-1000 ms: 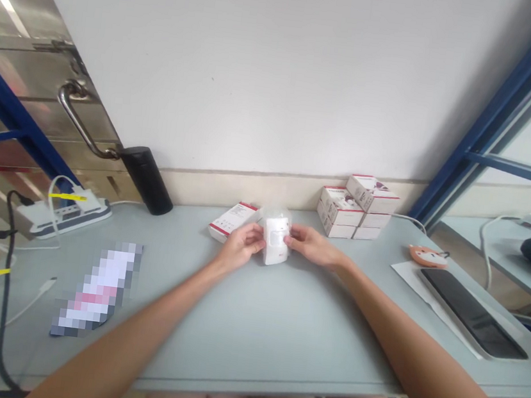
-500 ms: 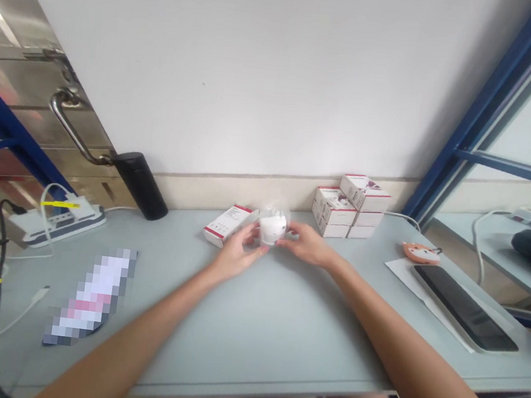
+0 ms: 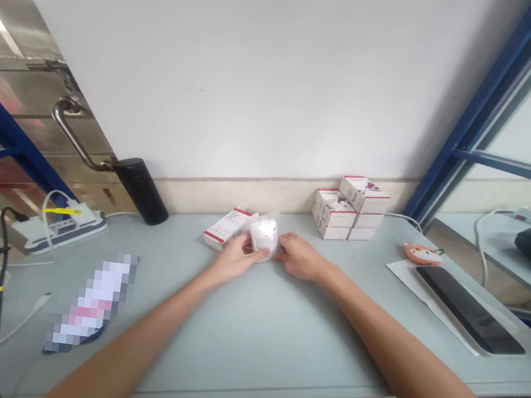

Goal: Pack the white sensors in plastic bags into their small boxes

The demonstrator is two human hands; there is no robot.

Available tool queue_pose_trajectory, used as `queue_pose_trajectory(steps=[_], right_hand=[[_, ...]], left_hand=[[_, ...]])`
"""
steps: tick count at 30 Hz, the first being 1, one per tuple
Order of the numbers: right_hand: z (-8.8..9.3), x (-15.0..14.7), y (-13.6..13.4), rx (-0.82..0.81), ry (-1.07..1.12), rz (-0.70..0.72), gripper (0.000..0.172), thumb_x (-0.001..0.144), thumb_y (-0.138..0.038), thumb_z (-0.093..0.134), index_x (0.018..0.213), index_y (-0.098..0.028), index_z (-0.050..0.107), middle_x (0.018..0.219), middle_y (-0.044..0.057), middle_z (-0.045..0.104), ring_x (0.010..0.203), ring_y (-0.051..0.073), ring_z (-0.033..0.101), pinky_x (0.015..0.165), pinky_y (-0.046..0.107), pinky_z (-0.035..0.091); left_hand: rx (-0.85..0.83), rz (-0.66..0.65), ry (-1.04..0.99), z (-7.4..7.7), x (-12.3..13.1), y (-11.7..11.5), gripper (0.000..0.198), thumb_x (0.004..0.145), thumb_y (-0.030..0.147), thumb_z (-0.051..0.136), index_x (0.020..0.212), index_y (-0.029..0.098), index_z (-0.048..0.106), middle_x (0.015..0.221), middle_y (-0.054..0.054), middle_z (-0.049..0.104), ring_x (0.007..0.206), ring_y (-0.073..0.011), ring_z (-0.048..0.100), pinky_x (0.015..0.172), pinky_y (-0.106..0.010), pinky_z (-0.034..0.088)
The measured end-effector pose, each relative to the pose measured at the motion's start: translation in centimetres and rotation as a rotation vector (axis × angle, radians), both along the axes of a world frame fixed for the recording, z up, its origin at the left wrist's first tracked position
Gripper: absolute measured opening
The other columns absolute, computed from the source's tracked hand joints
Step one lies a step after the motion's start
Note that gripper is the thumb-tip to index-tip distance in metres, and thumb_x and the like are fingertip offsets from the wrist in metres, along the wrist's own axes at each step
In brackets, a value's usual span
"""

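A small white rounded object (image 3: 262,233) in clear plastic wrapping is held just above the table in the middle. My left hand (image 3: 235,256) grips it from the left, thumb across its lower front. My right hand (image 3: 301,256) is closed at its lower right edge, fingers curled in a pinch against the wrapping; the fingertips are partly hidden. Behind my left hand, a flat white box with red edges (image 3: 224,226) lies on the table, partly covered by the hand and the wrapped object.
Several white and red boxes (image 3: 348,212) are stacked against the wall. A black cylinder (image 3: 141,190) stands at the back left, near a power strip (image 3: 65,232) with cables. A blurred-out item (image 3: 92,304) lies left. On the right are a dark-screened device (image 3: 469,310), paper and an orange object (image 3: 422,254).
The wrapped object has tilted and shifted slightly left and toward me. My right hand has moved lower, its fingers now more curled. The view has shifted slightly.
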State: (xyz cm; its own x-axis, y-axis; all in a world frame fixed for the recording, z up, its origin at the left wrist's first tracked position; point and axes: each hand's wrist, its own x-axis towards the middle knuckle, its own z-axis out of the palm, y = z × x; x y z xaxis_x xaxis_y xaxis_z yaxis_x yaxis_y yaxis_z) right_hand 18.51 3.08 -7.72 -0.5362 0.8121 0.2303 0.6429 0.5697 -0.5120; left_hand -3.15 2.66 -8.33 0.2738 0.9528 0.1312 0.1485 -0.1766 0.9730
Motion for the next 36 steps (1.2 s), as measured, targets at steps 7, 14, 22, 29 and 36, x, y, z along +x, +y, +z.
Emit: queue_pose_trajectory(steps=[7,14,22,29,36], right_hand=[[0.6,0.4,-0.1,-0.370,0.538,-0.085,0.054,0.098,-0.047,0.064,0.146,-0.024,0.055,0.116,0.010,0.073,0.099,0.022,0.069,0.093,0.040,0.054],[0.7,-0.8,0.2,-0.485,0.925,-0.084,0.044,0.085,-0.059,0.076,0.097,-0.017,0.068,0.081,0.003,0.070,0.076,0.016,0.067,0.081,0.034,0.057],[2.2,-1.7,-1.6,-0.753,1.066,-0.027,0.049,0.091,-0.062,0.068,0.121,-0.024,0.060,0.123,0.011,0.070,0.097,0.023,0.075,0.088,0.038,0.061],[1.0,-2.6,-1.6,-0.632,1.080,-0.068,0.057,0.081,-0.062,0.079,0.118,-0.022,0.065,0.114,0.011,0.073,0.090,0.021,0.073,0.088,0.039,0.062],[0.1,-2.2,-0.5,-0.448,1.195,-0.235,0.044,0.071,-0.054,0.086,0.084,-0.020,0.062,0.085,0.003,0.070,0.067,0.014,0.064,0.076,0.037,0.060]], left_hand=[[-0.133,0.128,-0.403,1.5,0.3,-0.6,0.049,0.083,0.045,0.082,0.122,0.017,0.070,0.131,-0.014,0.072,0.120,-0.0286,0.069,0.103,-0.041,0.053],[-0.331,0.137,-0.750,2.8,-0.1,-0.3,0.027,0.086,0.033,0.080,0.109,0.021,0.072,0.121,-0.007,0.075,0.120,-0.0216,0.067,0.107,-0.036,0.053],[-0.340,0.133,-0.782,3.0,0.0,-0.7,0.019,0.086,0.027,0.079,0.102,0.021,0.072,0.122,-0.007,0.075,0.129,-0.0222,0.064,0.112,-0.038,0.053],[-0.239,0.066,-0.666,2.4,0.2,-0.6,0.025,0.083,0.027,0.082,0.105,0.020,0.073,0.126,-0.007,0.074,0.132,-0.0255,0.063,0.115,-0.041,0.049],[-0.183,-0.096,-0.483,3.2,0.5,-1.7,0.050,0.087,0.031,0.081,0.134,0.024,0.065,0.135,-0.011,0.071,0.125,-0.0283,0.067,0.114,-0.049,0.047]])
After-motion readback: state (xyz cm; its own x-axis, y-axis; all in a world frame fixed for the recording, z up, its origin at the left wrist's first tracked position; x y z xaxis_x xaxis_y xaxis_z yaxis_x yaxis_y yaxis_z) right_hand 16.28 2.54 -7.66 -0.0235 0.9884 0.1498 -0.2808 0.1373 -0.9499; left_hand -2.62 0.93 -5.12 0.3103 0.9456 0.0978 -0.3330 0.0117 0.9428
